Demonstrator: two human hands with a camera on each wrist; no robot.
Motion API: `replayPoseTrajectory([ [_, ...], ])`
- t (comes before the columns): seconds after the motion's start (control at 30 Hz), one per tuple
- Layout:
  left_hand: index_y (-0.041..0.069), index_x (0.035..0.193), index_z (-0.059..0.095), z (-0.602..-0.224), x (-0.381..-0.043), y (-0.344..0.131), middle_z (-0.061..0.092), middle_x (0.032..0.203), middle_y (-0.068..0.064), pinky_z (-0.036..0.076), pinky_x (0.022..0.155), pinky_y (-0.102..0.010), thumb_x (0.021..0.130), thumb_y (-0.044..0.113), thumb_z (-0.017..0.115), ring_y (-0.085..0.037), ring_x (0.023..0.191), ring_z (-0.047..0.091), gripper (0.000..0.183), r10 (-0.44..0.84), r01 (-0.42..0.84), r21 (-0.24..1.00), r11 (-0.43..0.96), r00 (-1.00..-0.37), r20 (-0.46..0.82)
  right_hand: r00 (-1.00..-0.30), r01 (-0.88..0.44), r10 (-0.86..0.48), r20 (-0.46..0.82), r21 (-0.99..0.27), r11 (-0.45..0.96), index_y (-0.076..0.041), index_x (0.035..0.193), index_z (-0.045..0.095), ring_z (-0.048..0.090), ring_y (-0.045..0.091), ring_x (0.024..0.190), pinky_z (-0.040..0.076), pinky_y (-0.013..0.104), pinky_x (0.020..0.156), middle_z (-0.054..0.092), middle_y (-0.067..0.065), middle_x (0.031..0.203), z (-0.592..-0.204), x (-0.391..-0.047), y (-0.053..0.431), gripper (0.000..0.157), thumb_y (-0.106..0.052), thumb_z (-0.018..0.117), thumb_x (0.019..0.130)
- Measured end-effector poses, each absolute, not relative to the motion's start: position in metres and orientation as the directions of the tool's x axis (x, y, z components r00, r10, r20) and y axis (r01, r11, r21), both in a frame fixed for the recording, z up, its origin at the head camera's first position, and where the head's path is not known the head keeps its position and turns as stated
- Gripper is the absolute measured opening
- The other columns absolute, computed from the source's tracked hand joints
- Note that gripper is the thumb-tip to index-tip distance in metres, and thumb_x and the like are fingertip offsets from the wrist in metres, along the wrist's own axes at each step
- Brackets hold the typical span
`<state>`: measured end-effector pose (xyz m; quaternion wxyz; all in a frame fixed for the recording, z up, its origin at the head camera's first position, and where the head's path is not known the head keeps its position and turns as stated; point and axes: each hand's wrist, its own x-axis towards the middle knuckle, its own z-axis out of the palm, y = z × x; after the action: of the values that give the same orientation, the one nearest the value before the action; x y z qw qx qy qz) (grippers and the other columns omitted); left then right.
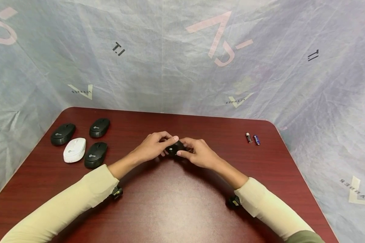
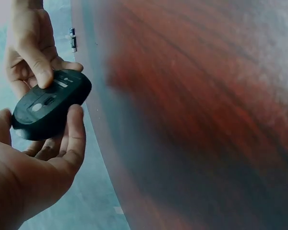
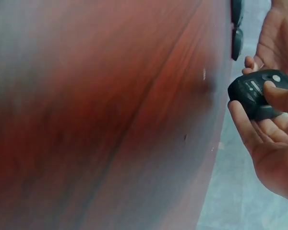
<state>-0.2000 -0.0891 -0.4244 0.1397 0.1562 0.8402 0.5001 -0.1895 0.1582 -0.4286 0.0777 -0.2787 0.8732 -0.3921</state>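
Both hands hold a black computer mouse (image 1: 175, 148) between them, above the middle of the table. Its underside, with a small switch and a pale round spot, shows in the left wrist view, where the mouse (image 2: 50, 103) is turned belly up. My left hand (image 1: 153, 145) grips one end, its fingers wrapped along the sides. At the other end my right hand (image 1: 202, 153) grips it, the thumb pressed on the underside, as the right wrist view of the mouse (image 3: 252, 93) also shows.
At the left lie a white mouse (image 1: 74, 150) and three black mice (image 1: 63, 134). Two small batteries, one black (image 1: 248, 137) and one blue (image 1: 257, 140), lie near the right edge of the red-brown table (image 1: 176, 202). Printed grey cloth (image 1: 158, 77) hangs around the table.
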Motion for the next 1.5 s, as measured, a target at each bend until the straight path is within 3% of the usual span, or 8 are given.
replayPoseTrajectory([
  [0.13,0.015,0.136,0.073,-0.425,-0.197,-0.087,0.079,0.104,-0.010,0.068,0.066,-0.048,0.116,0.054,0.060,-0.025,0.083,0.074,0.046,0.399,0.148,0.898,0.414,-0.916,-0.033,-0.869,-0.264,-0.495,0.014,-0.859,0.439,-0.005,0.151,0.064,0.084,0.027,0.093,0.074,0.042,0.079,0.083,0.020,0.120,-0.427,-0.184,0.157,0.046,-0.010,0.078,0.108],
  [0.27,0.012,0.145,0.067,-0.426,-0.193,-0.084,0.079,0.110,-0.011,0.067,0.075,-0.041,0.117,0.042,0.063,-0.021,0.085,0.071,0.041,0.399,0.168,0.917,0.362,-0.917,0.010,-0.878,-0.155,-0.479,-0.020,-0.934,0.322,-0.009,0.164,0.051,0.083,0.031,0.102,0.074,0.051,0.085,0.074,0.028,0.133,-0.423,-0.177,0.155,0.061,-0.003,0.074,0.108],
  [0.47,0.006,0.147,0.065,-0.426,-0.188,-0.079,0.078,0.123,-0.016,0.067,0.079,-0.034,0.116,0.029,0.067,-0.019,0.094,0.072,0.039,0.398,0.145,0.941,0.305,-0.917,0.012,-0.888,-0.044,-0.456,-0.059,-0.976,0.211,-0.006,0.165,0.047,0.080,0.031,0.111,0.074,0.051,0.088,0.066,0.031,0.142,-0.420,-0.168,0.153,0.054,-0.004,0.064,0.114],
  [0.63,0.003,0.147,0.065,-0.430,-0.185,-0.074,0.077,0.129,-0.018,0.070,0.078,-0.033,0.117,0.028,0.065,-0.017,0.094,0.077,0.039,0.377,0.133,0.947,0.293,-0.926,0.013,-0.906,-0.026,-0.416,-0.074,-0.973,0.231,-0.002,0.160,0.050,0.081,0.029,0.105,0.074,0.053,0.086,0.069,0.033,0.138,-0.421,-0.167,0.150,0.047,-0.010,0.064,0.115],
  [1.0,0.001,0.136,0.074,-0.435,-0.184,-0.070,0.082,0.115,-0.018,0.071,0.071,-0.033,0.117,0.030,0.064,-0.014,0.080,0.078,0.036,0.307,0.100,0.955,0.280,-0.952,0.010,-0.922,-0.003,-0.375,-0.098,-0.966,0.260,-0.001,0.143,0.057,0.079,0.024,0.088,0.074,0.054,0.078,0.072,0.026,0.127,-0.423,-0.167,0.139,0.030,-0.017,0.061,0.118],
  [1.23,-0.002,0.146,0.067,-0.439,-0.187,-0.073,0.079,0.125,-0.022,0.071,0.076,-0.032,0.119,0.028,0.062,-0.014,0.087,0.078,0.041,0.353,0.033,0.974,0.225,-0.934,-0.050,-0.928,0.013,-0.353,-0.118,-0.958,0.286,-0.004,0.141,0.059,0.079,0.023,0.097,0.074,0.051,0.081,0.073,0.024,0.130,-0.425,-0.170,0.142,0.029,-0.019,0.064,0.116],
  [1.5,-0.010,0.153,0.057,-0.439,-0.189,-0.078,0.074,0.135,-0.029,0.073,0.088,-0.034,0.114,0.010,0.066,-0.017,0.104,0.080,0.045,0.465,-0.026,0.995,0.100,-0.883,-0.070,-0.942,-0.017,-0.319,-0.101,-0.937,0.348,-0.007,0.149,0.062,0.078,0.027,0.112,0.073,0.047,0.092,0.074,0.020,0.135,-0.424,-0.175,0.147,0.040,-0.020,0.071,0.112],
])
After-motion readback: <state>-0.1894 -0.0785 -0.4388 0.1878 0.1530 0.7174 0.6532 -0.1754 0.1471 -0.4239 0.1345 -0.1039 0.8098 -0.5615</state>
